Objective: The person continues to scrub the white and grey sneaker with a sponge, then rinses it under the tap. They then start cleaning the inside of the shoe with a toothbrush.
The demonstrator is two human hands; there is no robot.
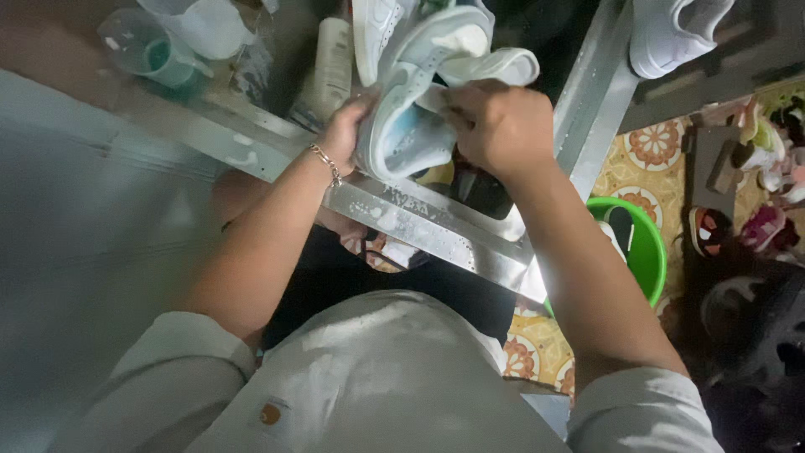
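A white and pale blue sneaker is held over a metal sink's rim. My left hand, with a chain bracelet at the wrist, grips the shoe's left side. My right hand is closed on the shoe's right side, pressing a small white piece against it; what that piece is I cannot tell. The shoe's opening faces me and its tongue sticks out at the top right.
Another white sneaker rests on the dark ledge at the top right. A green measuring jug and a white bottle stand at the top left. A green basin sits on the patterned floor, with several shoes further right.
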